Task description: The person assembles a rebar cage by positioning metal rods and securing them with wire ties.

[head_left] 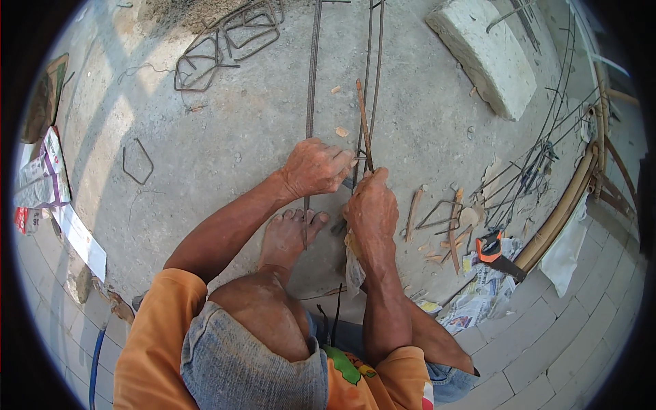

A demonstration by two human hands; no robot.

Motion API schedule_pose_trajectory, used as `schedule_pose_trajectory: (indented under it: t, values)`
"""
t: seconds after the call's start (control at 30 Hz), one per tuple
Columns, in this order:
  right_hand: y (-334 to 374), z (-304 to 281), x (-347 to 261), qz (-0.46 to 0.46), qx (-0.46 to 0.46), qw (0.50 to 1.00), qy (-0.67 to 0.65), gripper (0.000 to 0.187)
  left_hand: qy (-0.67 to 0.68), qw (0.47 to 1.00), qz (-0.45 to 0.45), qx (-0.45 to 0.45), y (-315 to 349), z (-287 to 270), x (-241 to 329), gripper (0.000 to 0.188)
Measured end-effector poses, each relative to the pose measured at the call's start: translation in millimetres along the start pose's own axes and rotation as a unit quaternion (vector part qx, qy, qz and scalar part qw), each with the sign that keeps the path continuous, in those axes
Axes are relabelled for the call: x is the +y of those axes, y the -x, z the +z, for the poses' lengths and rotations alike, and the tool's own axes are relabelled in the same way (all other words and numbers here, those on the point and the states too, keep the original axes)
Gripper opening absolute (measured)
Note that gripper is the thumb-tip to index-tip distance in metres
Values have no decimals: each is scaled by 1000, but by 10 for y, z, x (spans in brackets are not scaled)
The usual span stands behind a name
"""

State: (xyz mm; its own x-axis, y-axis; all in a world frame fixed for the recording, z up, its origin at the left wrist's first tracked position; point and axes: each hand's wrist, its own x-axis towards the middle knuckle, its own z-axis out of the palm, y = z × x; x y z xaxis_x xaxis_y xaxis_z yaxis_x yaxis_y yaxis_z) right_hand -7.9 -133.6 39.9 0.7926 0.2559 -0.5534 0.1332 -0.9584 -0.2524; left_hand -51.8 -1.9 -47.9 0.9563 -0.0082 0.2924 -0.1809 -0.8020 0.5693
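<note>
Long steel reinforcing bars [313, 75] run away from me over the concrete, one ribbed bar on the left and a thinner pair [375, 75] on the right. My left hand [318, 167] is closed between them, its fingertips pinching the end of a short steel crosspiece [361, 158] by the thin pair. My right hand [372, 207] is wrapped round a rusty rod [363, 119], which points up and away alongside those bars. The rod's lower end is hidden in the fist. My bare foot [285, 239] rests beside the ribbed bar, below the left hand.
Bent steel stirrups [249, 34] lie at the far left, with a single one [139, 162] nearer. A concrete block [484, 58] sits far right. Wood pieces [414, 213], an orange-black handsaw [497, 253], newspaper [478, 290] and tangled rods [529, 171] lie right. Paper bags [48, 171] are left.
</note>
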Motion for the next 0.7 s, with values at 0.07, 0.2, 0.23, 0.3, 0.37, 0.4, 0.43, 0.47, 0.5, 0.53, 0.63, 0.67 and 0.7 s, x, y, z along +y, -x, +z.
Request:
schedule_pose_trajectory:
  t: [0.07,0.2,0.23,0.3,0.37,0.4,0.43,0.47,0.5,0.53,0.63,0.67,0.7]
  values:
    - [3,-2,-22,2,3,1000,4,17,9,1000,-6,8,-5,8,0,12]
    - [55,-21,-23,1,1,1000,6,17,3,1000,4,12,-13,5,6,13]
    - [142,-11,37,9,-6,1000,-8,17,9,1000,3,8,-11,7,24,13]
    - [252,19,111,10,-12,1000,-21,16,8,1000,0,8,-25,-14,-13,13]
    - [343,18,169,13,-17,1000,-8,18,0,1000,4,4,-17,-37,-25,13]
    - [326,6,165,11,-16,1000,-7,18,-1,1000,4,6,-12,-33,-29,13]
    - [289,-16,146,26,-9,999,-17,20,-2,1000,3,6,-7,-22,-39,13]
    - [288,-34,151,43,-2,999,-27,22,-1,1000,4,6,-9,-14,-25,13]
    - [308,-31,176,44,-1,999,-26,22,0,1000,4,7,-14,-12,-15,13]
    - [329,-16,205,31,-7,999,-19,24,5,1000,2,9,-21,-14,-7,13]
    - [413,8,217,20,-6,1000,2,27,11,1000,0,8,-7,-14,9,12]
    - [434,11,223,24,-2,999,20,27,15,1000,-2,3,1,-13,24,11]
    - [400,-11,224,22,-3,1000,21,27,14,1000,-5,4,-6,-16,12,11]
